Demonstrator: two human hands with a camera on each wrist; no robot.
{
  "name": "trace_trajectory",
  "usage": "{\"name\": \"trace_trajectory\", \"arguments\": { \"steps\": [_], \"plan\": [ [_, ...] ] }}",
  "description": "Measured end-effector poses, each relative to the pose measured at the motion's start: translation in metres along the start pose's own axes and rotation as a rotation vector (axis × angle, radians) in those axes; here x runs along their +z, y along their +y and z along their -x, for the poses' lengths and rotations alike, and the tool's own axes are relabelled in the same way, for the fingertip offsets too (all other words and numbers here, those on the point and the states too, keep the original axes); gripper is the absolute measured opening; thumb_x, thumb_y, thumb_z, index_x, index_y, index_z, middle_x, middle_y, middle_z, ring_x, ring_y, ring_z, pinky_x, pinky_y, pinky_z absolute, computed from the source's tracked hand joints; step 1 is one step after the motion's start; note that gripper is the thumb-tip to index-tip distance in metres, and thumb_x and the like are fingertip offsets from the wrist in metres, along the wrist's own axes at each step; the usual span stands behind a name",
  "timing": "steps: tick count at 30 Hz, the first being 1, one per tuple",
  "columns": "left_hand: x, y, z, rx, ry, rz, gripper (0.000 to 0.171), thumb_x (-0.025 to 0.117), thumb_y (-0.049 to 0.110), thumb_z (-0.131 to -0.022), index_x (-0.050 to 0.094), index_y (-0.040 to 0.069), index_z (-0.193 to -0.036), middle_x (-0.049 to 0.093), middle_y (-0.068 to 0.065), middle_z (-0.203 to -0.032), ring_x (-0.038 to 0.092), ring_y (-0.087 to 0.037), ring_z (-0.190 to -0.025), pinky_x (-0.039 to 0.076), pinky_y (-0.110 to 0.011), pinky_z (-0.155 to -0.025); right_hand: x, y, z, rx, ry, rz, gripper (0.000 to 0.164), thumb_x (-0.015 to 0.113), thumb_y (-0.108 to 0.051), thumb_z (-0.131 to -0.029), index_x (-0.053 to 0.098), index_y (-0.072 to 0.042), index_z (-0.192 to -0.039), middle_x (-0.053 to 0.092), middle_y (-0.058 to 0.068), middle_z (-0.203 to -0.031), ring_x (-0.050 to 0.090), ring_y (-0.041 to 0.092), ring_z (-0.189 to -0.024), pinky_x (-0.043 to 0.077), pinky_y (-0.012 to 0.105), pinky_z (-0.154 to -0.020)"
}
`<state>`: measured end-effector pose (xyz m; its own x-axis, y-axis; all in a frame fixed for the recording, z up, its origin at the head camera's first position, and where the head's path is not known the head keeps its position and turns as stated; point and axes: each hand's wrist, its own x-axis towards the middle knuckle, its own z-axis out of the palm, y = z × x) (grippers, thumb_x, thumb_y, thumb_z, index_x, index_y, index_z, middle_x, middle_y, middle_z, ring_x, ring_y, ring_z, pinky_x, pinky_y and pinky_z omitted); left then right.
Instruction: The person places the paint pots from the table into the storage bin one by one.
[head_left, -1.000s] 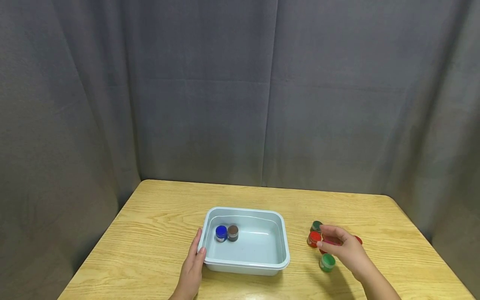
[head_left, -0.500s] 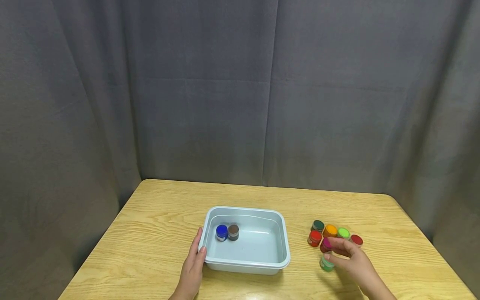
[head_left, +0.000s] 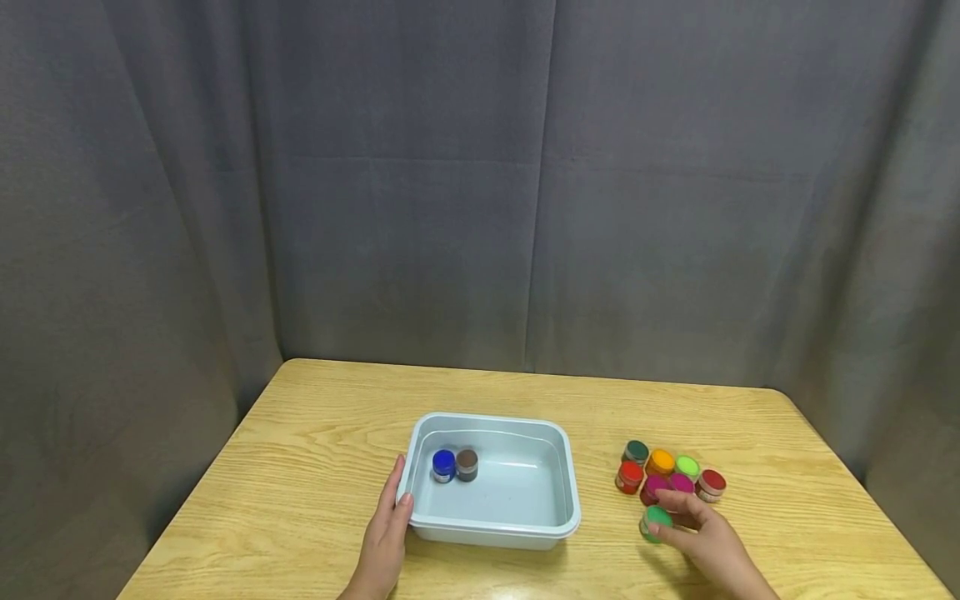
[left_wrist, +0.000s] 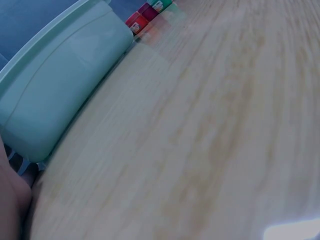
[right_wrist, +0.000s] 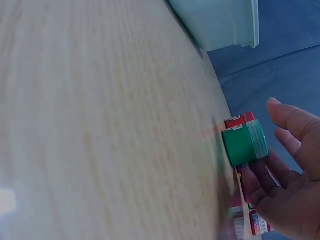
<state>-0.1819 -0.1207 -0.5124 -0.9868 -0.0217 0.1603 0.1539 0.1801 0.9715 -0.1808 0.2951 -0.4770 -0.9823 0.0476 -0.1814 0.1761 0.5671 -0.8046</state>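
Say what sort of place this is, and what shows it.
Perhaps a curtained-off work booth: grey curtains surround a wooden table bearing a plastic tub and small jars.

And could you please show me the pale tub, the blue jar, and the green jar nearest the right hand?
Pale tub [head_left: 517, 495], head view, on its bare floor.
Blue jar [head_left: 443, 461], head view, on its lid.
Green jar [right_wrist: 241, 145], right wrist view, on its side.

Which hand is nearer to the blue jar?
Left. The left hand touches the tub on its left side, just across the wall from the blue jar; the right hand is off to the tub's right, by the front green jar.
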Motion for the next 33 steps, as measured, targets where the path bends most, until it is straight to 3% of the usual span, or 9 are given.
{"name": "trace_trajectory", "arguments": {
  "steps": [9, 18, 33],
  "plan": [
    [0.0, -0.003, -0.001, -0.026, -0.007, -0.007, 0.054, 0.03, 0.032, -0.108, 0.017, 0.013, -0.158, 0.016, -0.007, -0.165, 0.013, -0.028, -0.15, 0.014, 0.001, -0.104, 0.006, 0.006, -0.003, 0.051, -0.001, -0.033, 0.065, 0.075, -0.03, -0.087, 0.049, 0.001, -0.137, 0.064, 0.013, -0.124, 0.061, 0.02, -0.106, 0.055, 0.032, -0.083],
    [0.001, -0.003, -0.001, -0.019, -0.005, -0.003, 0.054, 0.03, 0.031, -0.108, 0.018, 0.014, -0.158, 0.016, -0.007, -0.165, 0.013, -0.024, -0.149, 0.015, 0.001, -0.104, 0.006, 0.012, -0.007, 0.054, 0.001, -0.03, 0.064, 0.075, -0.027, -0.087, 0.049, 0.001, -0.138, 0.065, 0.011, -0.12, 0.06, 0.017, -0.102, 0.052, 0.025, -0.078],
    [0.001, -0.004, 0.0, -0.009, 0.004, -0.02, 0.053, 0.031, 0.03, -0.108, 0.019, 0.015, -0.158, 0.018, -0.007, -0.165, 0.014, -0.022, -0.148, 0.014, 0.001, -0.104, 0.007, 0.011, -0.007, 0.063, 0.015, -0.029, 0.064, 0.077, -0.029, -0.085, 0.052, 0.001, -0.136, 0.066, 0.009, -0.117, 0.059, 0.017, -0.102, 0.054, 0.03, -0.082]
  ]
}}
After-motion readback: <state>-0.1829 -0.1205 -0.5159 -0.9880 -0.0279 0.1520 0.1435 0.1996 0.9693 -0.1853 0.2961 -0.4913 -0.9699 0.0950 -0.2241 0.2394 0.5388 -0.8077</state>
